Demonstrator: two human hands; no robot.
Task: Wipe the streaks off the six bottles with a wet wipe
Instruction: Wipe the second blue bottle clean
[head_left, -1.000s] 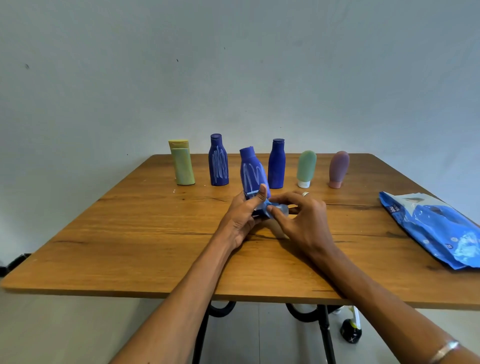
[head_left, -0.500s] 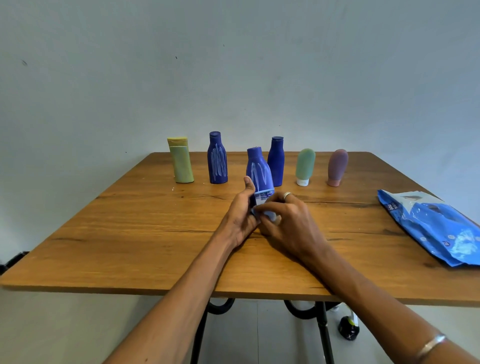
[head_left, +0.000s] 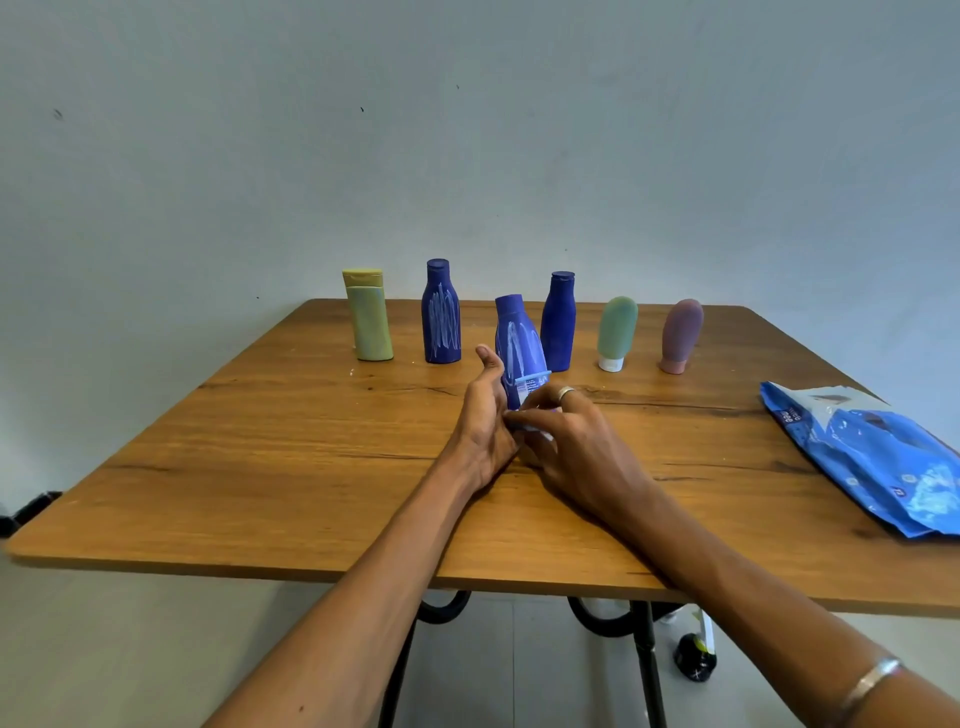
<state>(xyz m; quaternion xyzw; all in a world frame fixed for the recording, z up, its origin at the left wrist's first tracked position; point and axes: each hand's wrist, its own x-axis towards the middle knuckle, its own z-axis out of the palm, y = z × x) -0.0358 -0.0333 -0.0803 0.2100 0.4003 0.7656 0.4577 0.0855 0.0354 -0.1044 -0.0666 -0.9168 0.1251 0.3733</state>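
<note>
Six bottles are on the wooden table (head_left: 291, 467). My left hand (head_left: 483, 415) holds the lower part of a streaked blue bottle (head_left: 515, 338), thumb raised beside it. Against that bottle's base, my right hand (head_left: 576, 447) pinches a pale wet wipe (head_left: 524, 427), mostly hidden under the fingers. In the row behind stand a yellow-green bottle (head_left: 370, 322), another streaked blue bottle (head_left: 440, 322), a dark blue bottle (head_left: 558, 322), a green tube (head_left: 616, 330) and a mauve tube (head_left: 681, 332).
A blue pack of wipes (head_left: 872, 457) lies at the table's right edge. Black iron legs (head_left: 644, 654) show under the front edge, with a small dark object (head_left: 693, 662) on the floor. A plain wall stands behind the table.
The held bottle has come closer and stands more upright. My right hand has slid left and closed in on the bottle's base with the wipe.
</note>
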